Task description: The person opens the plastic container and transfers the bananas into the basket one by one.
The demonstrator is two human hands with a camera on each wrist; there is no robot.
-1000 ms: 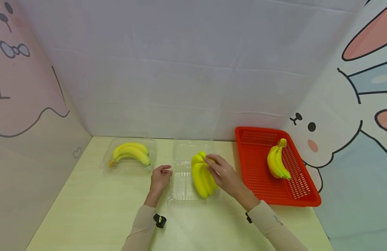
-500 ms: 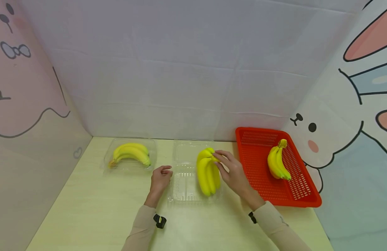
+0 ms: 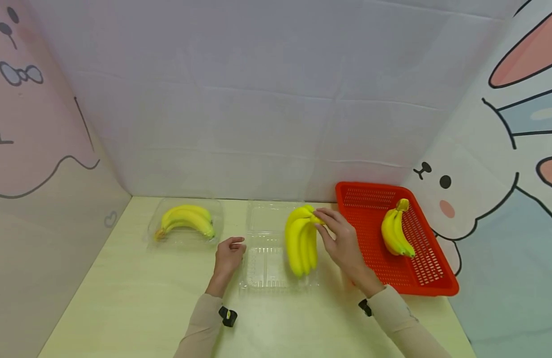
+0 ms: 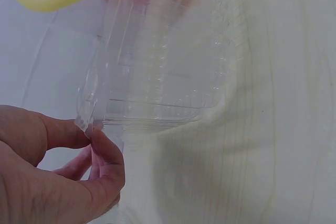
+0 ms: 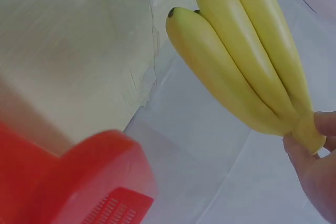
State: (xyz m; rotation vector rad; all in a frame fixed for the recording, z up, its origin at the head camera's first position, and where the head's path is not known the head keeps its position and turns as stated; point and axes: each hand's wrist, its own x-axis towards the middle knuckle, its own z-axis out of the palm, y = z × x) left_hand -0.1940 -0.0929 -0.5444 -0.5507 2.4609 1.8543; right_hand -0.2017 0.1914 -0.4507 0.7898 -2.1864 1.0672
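My right hand (image 3: 345, 243) pinches a bunch of bananas (image 3: 300, 241) by its stem, and the fruit hangs over the right side of a clear plastic clamshell box (image 3: 262, 268). In the right wrist view the thumb and fingers close round the stem of the bananas (image 5: 241, 61), whose dark tips point away. My left hand (image 3: 229, 256) is at the left edge of that box. The left wrist view shows the thumb and finger of the left hand (image 4: 68, 166) pinching the rim of the clear box (image 4: 168, 77), which has its lid folded back.
A red plastic basket (image 3: 370, 283) stands on the right, with another banana bunch (image 3: 396, 231) in it. To the left, a second clear box (image 3: 218, 211) holds bananas (image 3: 186, 219). A white cloth wall (image 3: 213, 124) rises behind the table (image 3: 168, 298).
My right hand has moved right and slightly away with the bananas, from over the box's middle toward its right edge. The bunch hangs more upright. My left hand has stayed in place.
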